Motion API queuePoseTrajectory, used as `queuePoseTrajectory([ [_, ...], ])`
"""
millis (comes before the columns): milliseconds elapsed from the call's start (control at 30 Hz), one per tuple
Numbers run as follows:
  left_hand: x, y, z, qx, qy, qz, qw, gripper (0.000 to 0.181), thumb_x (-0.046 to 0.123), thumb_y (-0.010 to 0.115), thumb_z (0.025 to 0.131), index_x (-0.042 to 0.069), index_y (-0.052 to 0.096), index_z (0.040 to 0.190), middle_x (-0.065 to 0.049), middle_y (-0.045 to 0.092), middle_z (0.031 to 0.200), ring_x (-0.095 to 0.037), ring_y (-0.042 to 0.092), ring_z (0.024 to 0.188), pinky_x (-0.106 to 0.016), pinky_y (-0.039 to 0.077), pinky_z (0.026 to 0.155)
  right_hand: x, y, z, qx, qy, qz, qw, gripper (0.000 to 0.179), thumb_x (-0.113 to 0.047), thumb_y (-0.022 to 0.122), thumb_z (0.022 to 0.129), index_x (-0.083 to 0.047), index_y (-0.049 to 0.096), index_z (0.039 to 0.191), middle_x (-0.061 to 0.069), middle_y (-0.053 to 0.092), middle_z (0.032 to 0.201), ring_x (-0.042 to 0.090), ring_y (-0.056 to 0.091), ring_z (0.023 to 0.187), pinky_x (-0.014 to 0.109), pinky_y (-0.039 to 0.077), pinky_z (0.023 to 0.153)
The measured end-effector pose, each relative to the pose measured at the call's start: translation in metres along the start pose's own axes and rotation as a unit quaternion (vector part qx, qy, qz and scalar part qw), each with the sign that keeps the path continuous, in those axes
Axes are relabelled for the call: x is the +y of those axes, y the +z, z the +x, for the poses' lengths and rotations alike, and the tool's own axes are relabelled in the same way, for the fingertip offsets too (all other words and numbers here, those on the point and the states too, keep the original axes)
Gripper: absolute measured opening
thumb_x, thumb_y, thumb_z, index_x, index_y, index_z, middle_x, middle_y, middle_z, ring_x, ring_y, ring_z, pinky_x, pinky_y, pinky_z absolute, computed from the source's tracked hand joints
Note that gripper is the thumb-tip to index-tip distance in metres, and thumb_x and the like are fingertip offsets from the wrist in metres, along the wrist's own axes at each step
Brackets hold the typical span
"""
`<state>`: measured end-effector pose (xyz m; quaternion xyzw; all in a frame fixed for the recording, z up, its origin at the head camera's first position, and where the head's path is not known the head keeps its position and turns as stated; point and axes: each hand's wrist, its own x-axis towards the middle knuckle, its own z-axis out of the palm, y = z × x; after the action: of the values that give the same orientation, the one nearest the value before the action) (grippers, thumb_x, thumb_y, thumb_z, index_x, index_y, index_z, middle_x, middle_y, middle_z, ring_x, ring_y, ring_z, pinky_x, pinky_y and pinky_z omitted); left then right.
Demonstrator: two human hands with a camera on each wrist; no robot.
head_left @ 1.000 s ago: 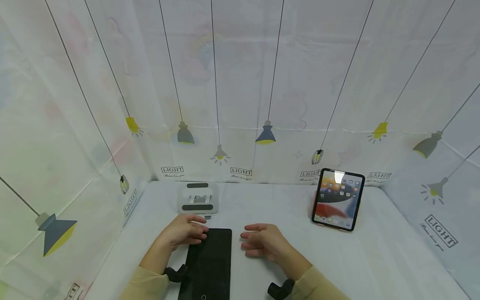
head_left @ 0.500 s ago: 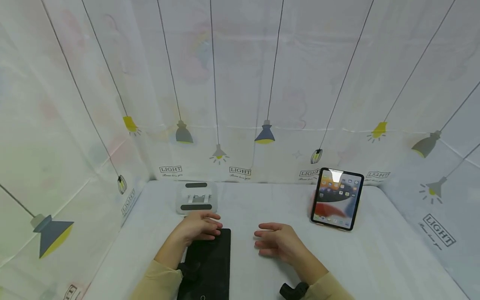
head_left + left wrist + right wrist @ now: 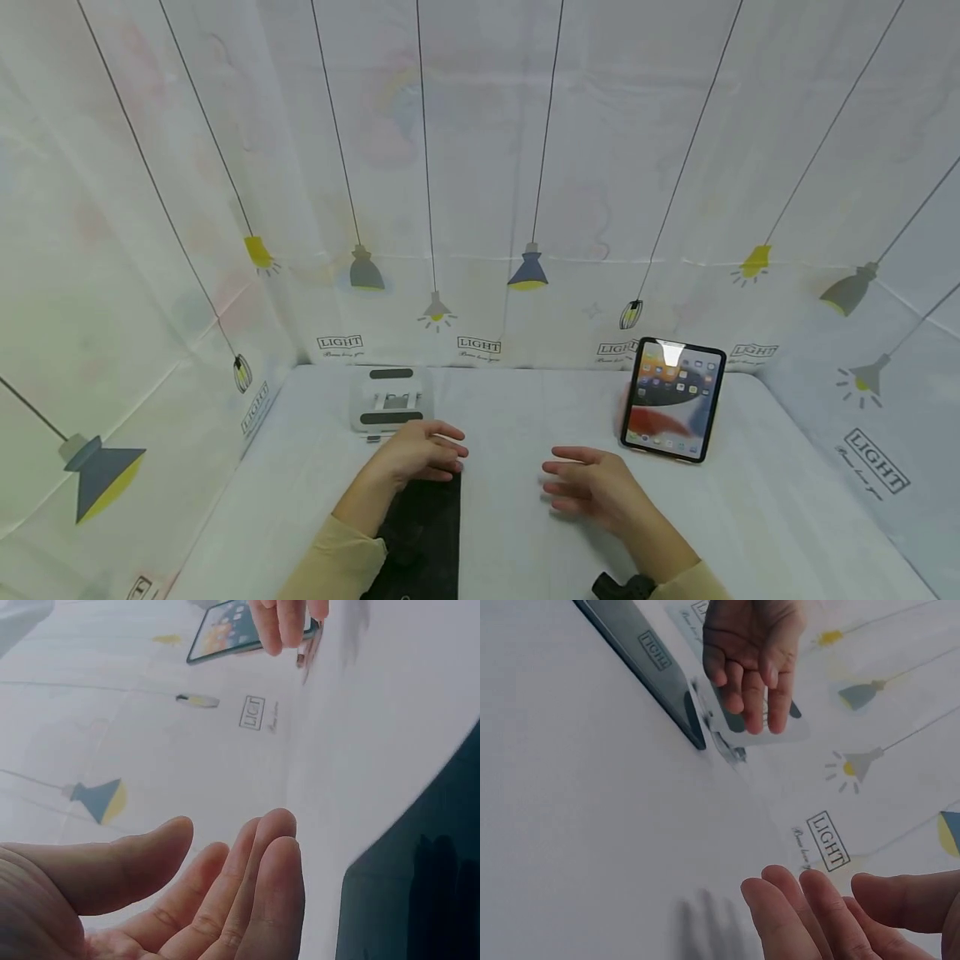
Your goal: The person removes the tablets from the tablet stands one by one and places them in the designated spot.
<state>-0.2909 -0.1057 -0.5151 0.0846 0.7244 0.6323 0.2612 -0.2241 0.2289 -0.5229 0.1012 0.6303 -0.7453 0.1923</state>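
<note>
My left hand hovers over the far end of a glossy black slab that lies flat on the table. In the left wrist view its fingers are loosely bent with nothing between them and the thumb. To the right, my right hand is held above the white surface, fingers relaxed, palm turned inward. The right wrist view shows its fingers holding nothing. Part of the slab is hidden beneath my left hand and forearm. Behind the left hand lies a light grey folding stand with dark pads.
A tablet with a lit home screen stands propped up at the back right. White cloth covers the table. A curtain printed with lamps hangs behind and at both sides.
Both hands have drifted to the right, the right hand farther, so the gap between them has widened. The left hand now covers the slab's far end. The stand and the tablet have stayed put.
</note>
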Motion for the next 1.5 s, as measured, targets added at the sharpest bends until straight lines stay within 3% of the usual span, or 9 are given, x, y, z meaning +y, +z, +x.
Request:
queuePoseTrajectory([
  [133,0.004,0.010,0.004,-0.007,0.003,-0.005,1.0000,0.045,0.009,0.074,0.099,-0.006,0.062,0.140,-0.019,0.078,0.123,-0.027,0.081,0.101,-0.039,0.069,0.084,-0.004,-0.015,-0.006,0.009,-0.005,0.001,0.9999,0.064,-0.014,0.068,0.105,0.004,0.041,0.161,0.018,0.073,0.139,0.028,0.081,0.108,0.043,0.069,0.088],
  [367,0.012,0.027,0.011,-0.015,0.006,-0.014,0.9998,0.036,0.009,0.073,0.100,0.001,0.067,0.135,-0.025,0.075,0.130,-0.027,0.081,0.101,-0.040,0.069,0.086,-0.009,-0.040,-0.016,0.039,-0.009,0.012,0.9991,0.059,-0.016,0.071,0.105,0.000,0.049,0.157,0.012,0.078,0.131,0.029,0.081,0.107,0.048,0.067,0.092],
  [500,0.015,0.036,0.018,-0.011,0.017,-0.025,0.9995,0.033,0.009,0.072,0.101,0.004,0.068,0.134,-0.021,0.077,0.127,-0.026,0.081,0.102,-0.040,0.069,0.087,-0.012,-0.052,-0.022,0.047,-0.015,0.020,0.9986,0.054,-0.017,0.072,0.104,-0.003,0.054,0.154,0.008,0.079,0.129,0.028,0.080,0.109,0.049,0.066,0.094],
  [767,0.021,0.053,0.035,-0.015,0.032,-0.051,0.9981,0.034,0.005,0.071,0.100,0.005,0.069,0.134,-0.017,0.078,0.127,-0.026,0.081,0.102,-0.039,0.069,0.086,-0.015,-0.078,-0.032,0.064,-0.016,0.021,0.9976,0.064,-0.018,0.072,0.105,-0.003,0.045,0.161,0.003,0.079,0.128,0.030,0.079,0.114,0.050,0.066,0.096],
  [933,0.025,0.061,0.042,-0.023,0.035,-0.053,0.9977,0.034,0.004,0.071,0.101,0.007,0.069,0.135,-0.017,0.077,0.130,-0.026,0.081,0.103,-0.039,0.069,0.086,-0.019,-0.093,-0.041,0.073,-0.015,0.038,0.9965,0.045,-0.018,0.071,0.105,-0.012,0.061,0.148,-0.003,0.081,0.122,0.028,0.080,0.112,0.048,0.066,0.097],
  [1133,0.026,0.071,0.049,-0.033,0.037,-0.074,0.9960,0.034,0.004,0.071,0.100,0.007,0.069,0.134,-0.019,0.076,0.131,-0.026,0.081,0.101,-0.040,0.069,0.087,-0.029,-0.115,-0.052,0.090,-0.018,0.053,0.9944,0.020,-0.018,0.070,0.106,-0.030,0.075,0.121,-0.010,0.082,0.115,0.023,0.081,0.108,0.046,0.066,0.097],
  [1500,0.036,0.088,0.060,-0.038,0.040,-0.078,0.9954,0.034,0.007,0.072,0.100,0.007,0.069,0.134,-0.017,0.076,0.133,-0.025,0.081,0.103,-0.039,0.069,0.088,-0.042,-0.146,-0.066,0.114,-0.019,0.054,0.9918,0.019,-0.018,0.071,0.106,-0.036,0.076,0.109,-0.012,0.082,0.110,0.021,0.081,0.103,0.048,0.066,0.096],
])
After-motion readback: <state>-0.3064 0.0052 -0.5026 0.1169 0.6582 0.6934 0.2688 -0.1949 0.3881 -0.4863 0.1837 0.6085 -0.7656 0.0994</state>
